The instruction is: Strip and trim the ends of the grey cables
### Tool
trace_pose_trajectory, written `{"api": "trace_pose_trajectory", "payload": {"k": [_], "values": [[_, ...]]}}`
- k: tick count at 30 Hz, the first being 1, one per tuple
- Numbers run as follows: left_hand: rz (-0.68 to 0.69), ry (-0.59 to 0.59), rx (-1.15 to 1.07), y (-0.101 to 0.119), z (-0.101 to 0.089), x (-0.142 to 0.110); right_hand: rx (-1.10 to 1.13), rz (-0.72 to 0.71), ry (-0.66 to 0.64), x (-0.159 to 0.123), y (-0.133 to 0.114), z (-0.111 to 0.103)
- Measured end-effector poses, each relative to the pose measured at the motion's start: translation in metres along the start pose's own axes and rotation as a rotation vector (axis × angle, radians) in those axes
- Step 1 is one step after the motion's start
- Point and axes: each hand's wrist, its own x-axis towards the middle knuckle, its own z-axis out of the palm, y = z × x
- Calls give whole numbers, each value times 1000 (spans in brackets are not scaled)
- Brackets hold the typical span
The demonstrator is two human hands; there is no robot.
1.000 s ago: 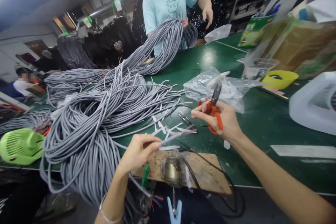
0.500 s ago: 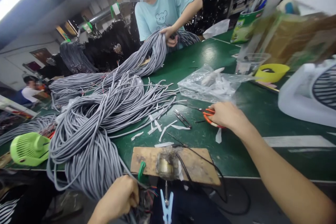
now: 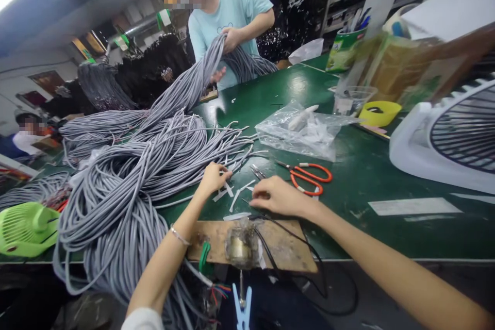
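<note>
My left hand [image 3: 214,179] is over the green tabletop at the edge of the grey cables, fingertips drawn together beside some thin white strips [image 3: 229,190]. Whether a strip is between them is too small to tell. My right hand [image 3: 276,196] is low over the table, its fingers loosely curved with a gap inside, near the same strips and small metal snips [image 3: 257,171]. Orange-handled scissors [image 3: 309,178] lie just beyond it. A grey cable end with coloured wires [image 3: 219,289] hangs below the table edge. Grey cable coils [image 3: 127,175] are heaped at left.
A wooden board [image 3: 288,245] bears a small motor [image 3: 238,247], with a light blue clip [image 3: 242,307] at its shaft. Farther off lie a clear plastic bag [image 3: 301,131] and a white fan [image 3: 413,149]. Across the table a person [image 3: 232,15] handles grey cables.
My right hand has let go of the scissors and moved left. My left hand has left the cable end and risen to the strips. The person opposite has lifted the cable bundle.
</note>
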Motion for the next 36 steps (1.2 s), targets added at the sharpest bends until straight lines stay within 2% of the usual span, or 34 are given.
{"api": "trace_pose_trajectory", "payload": {"k": [3,7,10,12,14,16,18,22,26,29,36], "values": [[9,58,-9,1,13,4,-61,-36,24,1,-8,19],[80,55,-77,13,10,-6,-116,3,133,-2,-13,30],[210,22,-181,34,7,-15,-94,9,161,-5,-6,24],[323,64,-317,47,5,-23,-58,4,150,-7,3,10],[339,152,-426,55,4,-31,56,49,228,-9,11,-9],[299,220,-487,57,3,-39,274,158,420,-11,15,-25],[293,234,-506,56,3,-45,527,239,579,-10,12,-32],[351,181,-427,56,5,-50,859,264,685,-6,-3,-26],[376,157,-310,62,8,-54,900,296,805,-6,-12,-19],[391,175,-271,64,9,-58,890,306,793,-6,-13,-20],[318,128,-400,64,10,-59,959,310,643,-1,-12,-14]]}}
